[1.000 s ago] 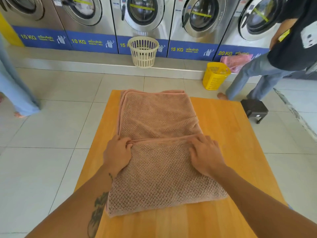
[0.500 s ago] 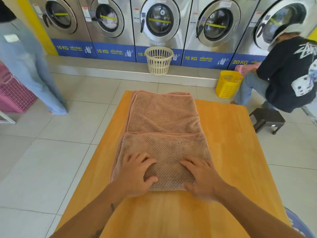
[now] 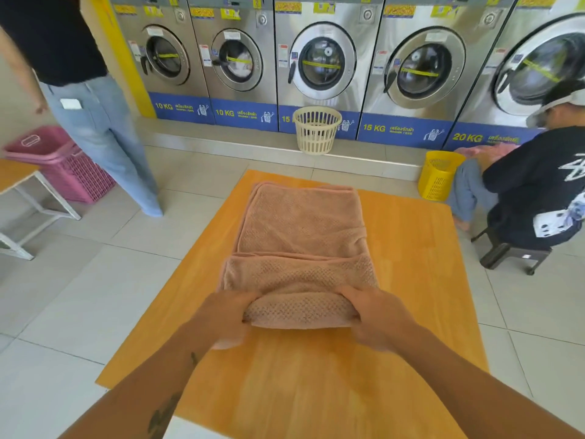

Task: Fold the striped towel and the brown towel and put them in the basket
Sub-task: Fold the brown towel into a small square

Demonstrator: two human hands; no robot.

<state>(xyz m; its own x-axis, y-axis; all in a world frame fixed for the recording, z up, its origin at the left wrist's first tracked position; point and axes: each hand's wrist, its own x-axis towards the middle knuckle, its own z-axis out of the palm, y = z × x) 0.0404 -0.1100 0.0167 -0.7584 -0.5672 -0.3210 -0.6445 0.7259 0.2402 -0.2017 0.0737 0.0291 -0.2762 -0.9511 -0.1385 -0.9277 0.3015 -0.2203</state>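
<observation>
The brown towel (image 3: 302, 229) lies folded lengthwise down the middle of the wooden table (image 3: 411, 280), its near part doubled over. My left hand (image 3: 221, 315) grips the left end of the near folded edge, and my right hand (image 3: 376, 315) grips the right end. Between them the near edge bulges up off the table. No striped towel is in view. A cream basket (image 3: 316, 129) stands on the floor by the washing machines, and a pink basket (image 3: 63, 164) stands at the far left.
A yellow basket (image 3: 438, 179) stands beyond the table's right corner, next to a person crouching on a dark stool (image 3: 512, 255). Another person in jeans (image 3: 104, 137) stands at the left beside a white-legged table (image 3: 19, 179). Washing machines (image 3: 323, 61) line the back.
My hands slid from the fold line toward me to the towel's near edge, then curled round it and lifted it off the table. The person on the right crouched down.
</observation>
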